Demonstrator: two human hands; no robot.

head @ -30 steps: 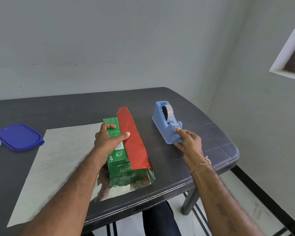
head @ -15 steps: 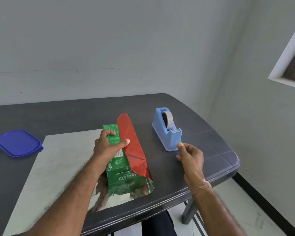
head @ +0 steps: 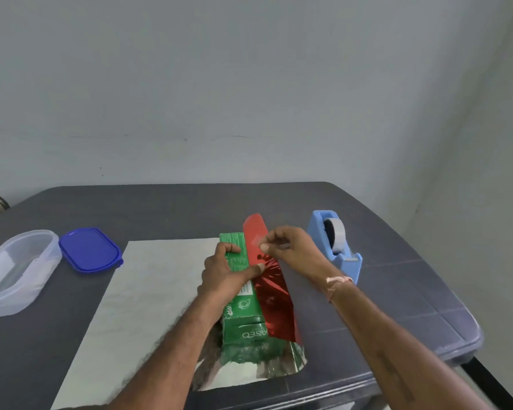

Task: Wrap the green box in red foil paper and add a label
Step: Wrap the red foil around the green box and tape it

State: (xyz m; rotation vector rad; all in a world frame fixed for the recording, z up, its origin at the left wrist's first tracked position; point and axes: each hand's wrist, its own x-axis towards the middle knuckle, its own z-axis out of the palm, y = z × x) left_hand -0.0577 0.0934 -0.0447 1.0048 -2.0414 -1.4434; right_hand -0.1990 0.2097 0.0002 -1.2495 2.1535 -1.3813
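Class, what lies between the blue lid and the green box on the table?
Head view: the silver side of the foil sheet, lying flat; the left hand grips the green box.

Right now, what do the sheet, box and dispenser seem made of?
Box: likely glossy printed cardboard, sharp folded edges. Sheet: thin foil, red outside, mirror-silver inside; it reflects the box. Dispenser: matte blue plastic, moulded look.

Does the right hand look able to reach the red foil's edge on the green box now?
Probably yes. The right hand, pinching a tape piece, is right over the red foil, with nothing between. The left hand holds the green box, thumb pressing the foil edge.
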